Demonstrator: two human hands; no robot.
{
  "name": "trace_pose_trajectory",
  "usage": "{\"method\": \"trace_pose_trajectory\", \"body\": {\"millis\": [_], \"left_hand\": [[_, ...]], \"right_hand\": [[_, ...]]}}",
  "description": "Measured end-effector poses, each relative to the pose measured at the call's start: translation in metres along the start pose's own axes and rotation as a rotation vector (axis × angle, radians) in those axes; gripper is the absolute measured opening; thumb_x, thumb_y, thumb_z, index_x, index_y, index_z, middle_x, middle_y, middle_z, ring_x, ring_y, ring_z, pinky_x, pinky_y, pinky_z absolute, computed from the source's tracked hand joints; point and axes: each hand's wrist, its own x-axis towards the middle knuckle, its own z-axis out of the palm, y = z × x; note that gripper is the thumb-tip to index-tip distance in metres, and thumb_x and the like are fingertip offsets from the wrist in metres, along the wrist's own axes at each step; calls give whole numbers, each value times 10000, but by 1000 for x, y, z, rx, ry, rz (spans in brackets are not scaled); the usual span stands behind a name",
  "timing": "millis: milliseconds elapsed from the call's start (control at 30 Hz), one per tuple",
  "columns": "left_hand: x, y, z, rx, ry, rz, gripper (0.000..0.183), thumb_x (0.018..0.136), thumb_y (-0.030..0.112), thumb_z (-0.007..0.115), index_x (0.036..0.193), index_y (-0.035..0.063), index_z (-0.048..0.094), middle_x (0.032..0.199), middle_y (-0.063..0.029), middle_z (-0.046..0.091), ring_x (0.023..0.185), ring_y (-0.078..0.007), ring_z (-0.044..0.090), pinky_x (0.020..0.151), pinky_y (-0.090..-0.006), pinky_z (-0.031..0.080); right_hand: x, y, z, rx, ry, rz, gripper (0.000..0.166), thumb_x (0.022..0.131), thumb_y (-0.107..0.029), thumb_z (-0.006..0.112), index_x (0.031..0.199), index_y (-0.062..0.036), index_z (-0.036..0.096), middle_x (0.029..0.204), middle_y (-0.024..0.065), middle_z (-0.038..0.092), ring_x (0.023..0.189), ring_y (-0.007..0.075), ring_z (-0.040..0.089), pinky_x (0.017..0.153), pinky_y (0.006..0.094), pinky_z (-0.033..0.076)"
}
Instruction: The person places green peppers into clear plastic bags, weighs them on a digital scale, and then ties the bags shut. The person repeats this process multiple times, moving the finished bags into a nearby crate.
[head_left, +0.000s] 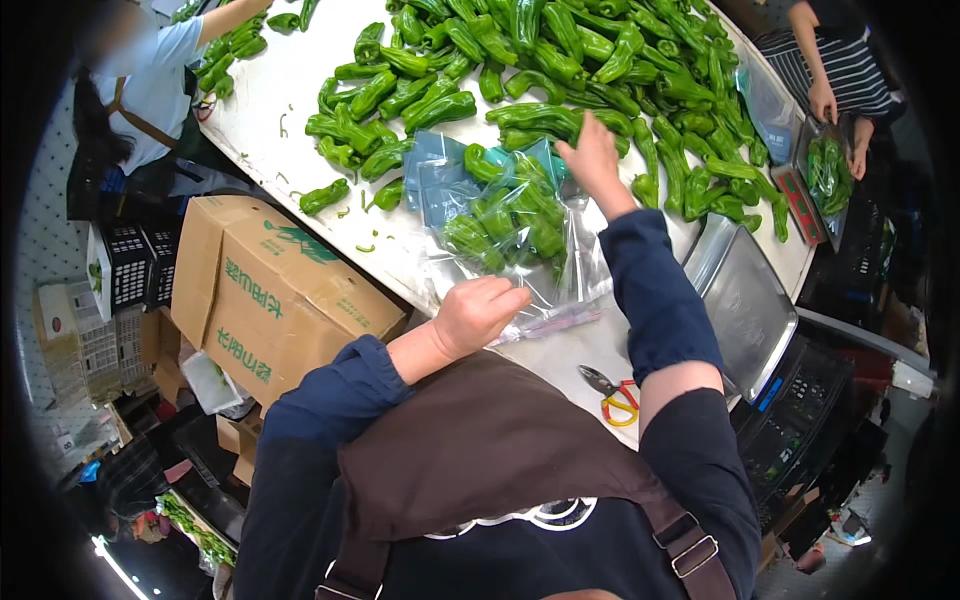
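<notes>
A clear plastic bag (581, 259) holding several green peppers (540, 217) lies in front of me on the white table. My left hand (480, 311) is closed at the near edge of this bag, pinching the film. Beyond the bag, my right hand (595, 161) reaches into the pepper pile (622, 52). Its thumb and forefinger are spread at the end of a long green pepper (536, 116); whether they grip it is unclear. Folded blue-tinted bags (439, 180) rest partly under the filled bag's left side.
Red-and-yellow-handled snips (619, 397) lie near my right forearm, beside a scale with a metal pan (742, 300). A cardboard box (277, 292) stands against the table's left edge. A co-worker's hands (825, 101) hold a bag of peppers at another scale; another person (150, 90) works at far left.
</notes>
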Motion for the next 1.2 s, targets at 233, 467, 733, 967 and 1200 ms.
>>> {"method": "trace_pose_trajectory", "body": {"millis": [233,467,733,967,1200], "left_hand": [[4,-1,3,7,62,6,146,780,65,711,886,76,612,661,-51,505,586,-224,565,516,-344,463],[6,6,11,-18,114,-58,165,773,31,733,894,48,622,692,-92,596,613,-264,610,542,-349,493],[7,7,14,65,-2,7,174,756,19,730,902,30,636,690,-92,589,609,-267,606,548,-349,492],[24,3,-9,123,89,41,178,743,-22,674,907,40,645,671,-79,563,575,-252,573,504,-341,457],[12,5,1,46,86,68,186,711,-4,711,881,42,650,657,-72,526,565,-243,554,503,-342,454]], "right_hand": [[-23,12,-28,385,-61,422,499,754,-149,704,1175,-14,472,1041,179,630,770,253,637,684,375,517],[-216,20,-158,1382,-940,855,592,846,-224,732,1360,-45,497,939,69,640,749,144,636,635,279,523],[-223,-51,-59,1349,-488,529,561,927,-108,460,1469,-34,338,1389,166,445,1235,240,462,1045,362,379],[-200,-85,-50,525,-190,-46,658,812,-55,671,1421,-103,428,1261,257,432,1087,437,517,900,474,478],[-149,-100,-8,142,-291,-306,516,842,-171,588,1355,-215,548,1199,181,500,1067,365,514,832,460,480]]}}
